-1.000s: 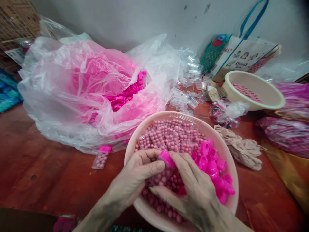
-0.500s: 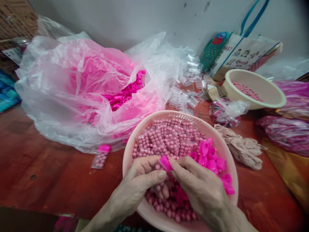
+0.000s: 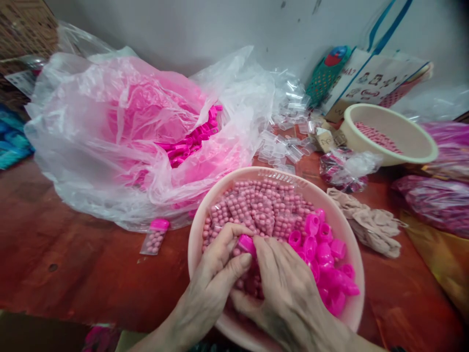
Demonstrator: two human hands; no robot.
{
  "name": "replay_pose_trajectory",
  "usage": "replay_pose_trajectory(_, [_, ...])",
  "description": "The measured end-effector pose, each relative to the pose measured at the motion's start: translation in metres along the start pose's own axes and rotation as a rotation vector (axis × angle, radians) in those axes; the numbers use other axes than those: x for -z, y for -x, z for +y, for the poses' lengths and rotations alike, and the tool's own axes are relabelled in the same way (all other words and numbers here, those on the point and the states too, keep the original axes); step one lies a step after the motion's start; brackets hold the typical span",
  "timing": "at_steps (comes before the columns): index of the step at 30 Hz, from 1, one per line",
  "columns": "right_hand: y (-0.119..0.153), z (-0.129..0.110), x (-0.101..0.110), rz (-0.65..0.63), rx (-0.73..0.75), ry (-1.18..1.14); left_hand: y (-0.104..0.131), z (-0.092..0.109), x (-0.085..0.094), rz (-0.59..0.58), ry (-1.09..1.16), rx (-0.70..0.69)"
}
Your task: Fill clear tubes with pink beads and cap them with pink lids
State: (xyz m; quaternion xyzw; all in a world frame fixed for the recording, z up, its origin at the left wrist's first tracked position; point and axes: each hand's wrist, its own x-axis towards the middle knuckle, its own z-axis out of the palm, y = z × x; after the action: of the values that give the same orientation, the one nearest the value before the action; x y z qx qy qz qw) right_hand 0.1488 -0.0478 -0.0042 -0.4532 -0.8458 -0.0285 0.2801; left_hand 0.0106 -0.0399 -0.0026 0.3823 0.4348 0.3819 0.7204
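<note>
Over a pale pink basin (image 3: 196, 230), my left hand (image 3: 216, 274) is closed around a small clear container of pink beads with a bright pink cap (image 3: 246, 244). My right hand (image 3: 289, 293) is closed against the same container from the other side, its fingertips at the cap and its thumb lower down. The fingers hide much of the container's body. Pink beads in clear containers (image 3: 256, 203) fill the basin's far part, and loose pink caps (image 3: 324, 254) lie on its right side. Another capped container of beads (image 3: 155, 237) lies on the table left of the basin.
A large plastic bag (image 3: 120, 127) of pink caps spreads across the back left. Clear empty containers (image 3: 282, 149) are heaped behind the basin. To the right are a cream bowl (image 3: 414, 151), crumpled beige gloves (image 3: 370, 222) and plastic-wrapped bundles (image 3: 432, 200) on the red-brown table (image 3: 73, 274).
My right hand has shifted left and lower, its fingers now lying along the container and its thumb spread below. The pink cap sits more upright. The camera view has shifted slightly.
</note>
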Motion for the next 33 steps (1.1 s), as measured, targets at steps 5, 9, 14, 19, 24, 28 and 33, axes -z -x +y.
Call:
replay_pose_trajectory(5, [0.001, 0.000, -0.007, -0.003, 0.190, 0.055, 0.003, -0.004, 0.002, -0.022, 0.015, -0.021])
replay_pose_trajectory(9, [-0.002, 0.010, -0.004, 0.004, 0.084, -0.142, 0.001, -0.003, 0.001, 0.048, 0.035, -0.038])
replay_pose_trajectory(14, [-0.007, 0.037, 0.025, -0.194, -0.436, -0.843, -0.002, -0.001, 0.000, 0.016, 0.152, 0.013])
replay_pose_trajectory(19, [-0.008, 0.045, 0.030, -0.004, -0.616, -0.996, 0.001, -0.004, 0.000, 0.007, 0.077, 0.013])
replay_pose_trajectory(24, [-0.008, 0.027, 0.017, -0.146, -0.202, -0.553, 0.003, -0.001, -0.001, 0.041, 0.019, -0.025])
replay_pose_trajectory(28, [-0.007, 0.016, 0.010, -0.131, -0.006, -0.262, 0.004, -0.001, -0.001, 0.123, -0.049, -0.040])
replay_pose_trajectory(33, [-0.003, 0.008, -0.002, -0.021, 0.088, -0.154, 0.009, -0.008, -0.004, 0.260, -0.203, -0.116])
